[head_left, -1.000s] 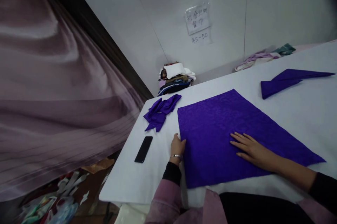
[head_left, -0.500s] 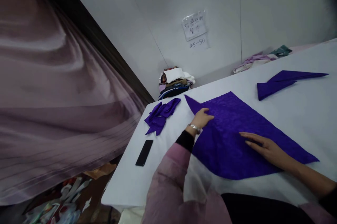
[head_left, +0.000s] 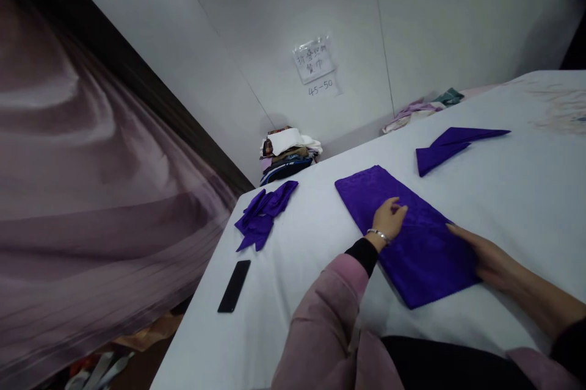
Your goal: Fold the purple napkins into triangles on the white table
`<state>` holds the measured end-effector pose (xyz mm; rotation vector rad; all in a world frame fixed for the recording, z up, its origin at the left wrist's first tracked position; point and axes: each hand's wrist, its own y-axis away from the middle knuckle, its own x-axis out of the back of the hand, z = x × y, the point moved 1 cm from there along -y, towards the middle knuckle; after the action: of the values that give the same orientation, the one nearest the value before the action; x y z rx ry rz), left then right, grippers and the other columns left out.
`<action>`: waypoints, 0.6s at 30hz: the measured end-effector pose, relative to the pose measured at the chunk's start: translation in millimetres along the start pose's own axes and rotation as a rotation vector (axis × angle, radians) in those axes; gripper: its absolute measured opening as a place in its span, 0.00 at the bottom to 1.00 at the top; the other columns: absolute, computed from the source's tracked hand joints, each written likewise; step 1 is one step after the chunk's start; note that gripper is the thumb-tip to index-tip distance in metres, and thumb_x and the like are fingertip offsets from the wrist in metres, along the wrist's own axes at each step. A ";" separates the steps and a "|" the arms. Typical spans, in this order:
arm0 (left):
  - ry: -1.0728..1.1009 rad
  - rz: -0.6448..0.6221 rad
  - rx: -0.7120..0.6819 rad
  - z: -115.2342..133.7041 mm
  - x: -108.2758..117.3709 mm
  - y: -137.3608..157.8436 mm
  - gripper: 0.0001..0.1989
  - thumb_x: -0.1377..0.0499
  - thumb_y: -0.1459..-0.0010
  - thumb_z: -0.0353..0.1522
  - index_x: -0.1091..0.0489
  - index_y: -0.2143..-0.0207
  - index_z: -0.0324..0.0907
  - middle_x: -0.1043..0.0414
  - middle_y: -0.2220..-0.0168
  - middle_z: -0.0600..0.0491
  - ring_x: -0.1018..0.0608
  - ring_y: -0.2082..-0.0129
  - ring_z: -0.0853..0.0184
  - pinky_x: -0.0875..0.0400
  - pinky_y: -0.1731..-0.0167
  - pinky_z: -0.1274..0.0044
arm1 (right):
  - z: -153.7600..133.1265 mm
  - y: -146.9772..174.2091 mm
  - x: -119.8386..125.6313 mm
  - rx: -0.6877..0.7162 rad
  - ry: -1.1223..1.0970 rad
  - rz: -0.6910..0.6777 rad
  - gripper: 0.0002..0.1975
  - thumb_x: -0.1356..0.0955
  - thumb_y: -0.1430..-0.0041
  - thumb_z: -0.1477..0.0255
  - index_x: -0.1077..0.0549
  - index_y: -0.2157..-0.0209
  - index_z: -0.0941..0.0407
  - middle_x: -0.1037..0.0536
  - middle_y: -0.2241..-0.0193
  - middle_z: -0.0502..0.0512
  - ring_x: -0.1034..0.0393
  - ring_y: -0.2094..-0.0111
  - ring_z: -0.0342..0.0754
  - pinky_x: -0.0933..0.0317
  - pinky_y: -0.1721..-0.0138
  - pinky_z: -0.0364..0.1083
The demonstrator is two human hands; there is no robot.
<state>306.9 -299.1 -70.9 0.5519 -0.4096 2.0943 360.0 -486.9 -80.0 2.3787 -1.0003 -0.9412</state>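
Observation:
A purple patterned cloth point(head_left: 412, 249) lies folded in half as a long rectangle on the white table point(head_left: 526, 195). My left hand point(head_left: 389, 218) rests flat on its middle, a bracelet at the wrist. At the cloth's right edge my right hand point(head_left: 488, 254) presses down with fingers together and nothing gripped. Both sleeves are pink over black cuffs.
A folded purple napkin point(head_left: 451, 144) lies at the back right, and a bundle of crumpled purple cloths point(head_left: 263, 213) sits at the left. A black phone point(head_left: 234, 294) lies near the table's left edge. Stacked fabrics point(head_left: 288, 149) stand against the wall, and a mauve curtain point(head_left: 91, 195) hangs left.
My left hand carried the cloth's left edge over to the right, folding the flat square in half. My right hand slid to the right edge. The view shifted right.

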 end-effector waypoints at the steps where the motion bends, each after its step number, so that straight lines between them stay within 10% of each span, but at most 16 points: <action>1: -0.055 0.041 -0.028 -5.2 12.5 9.2 0.17 0.43 0.42 0.32 0.31 0.50 0.38 0.24 0.61 0.46 0.24 0.65 0.68 0.30 0.61 0.74 | -2.6 2.1 3.2 -0.009 0.017 0.014 0.35 0.28 0.53 0.62 0.37 0.42 0.46 0.22 0.54 0.51 0.26 0.55 0.54 0.31 0.54 0.51; 7: -0.299 0.180 -0.026 -40.2 64.3 62.1 0.13 0.44 0.44 0.28 0.29 0.55 0.40 0.28 0.58 0.48 0.26 0.59 0.65 0.31 0.55 0.73 | -2.1 5.3 27.4 0.055 0.149 0.086 0.50 0.24 0.64 0.69 0.44 0.38 0.41 0.23 0.52 0.48 0.27 0.55 0.52 0.29 0.61 0.44; 18: -0.439 0.132 0.141 -43.6 59.4 85.1 0.18 0.42 0.46 0.30 0.32 0.51 0.42 0.34 0.51 0.48 0.26 0.56 0.65 0.32 0.53 0.76 | -0.9 4.0 57.4 0.262 0.636 0.112 0.44 0.30 0.62 0.67 0.42 0.39 0.48 0.24 0.75 0.46 0.38 0.85 0.42 0.39 0.84 0.43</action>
<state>196.2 -282.6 -83.1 1.1027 -0.5612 2.1326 388.5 -531.9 -101.9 2.5322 -1.0157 0.0145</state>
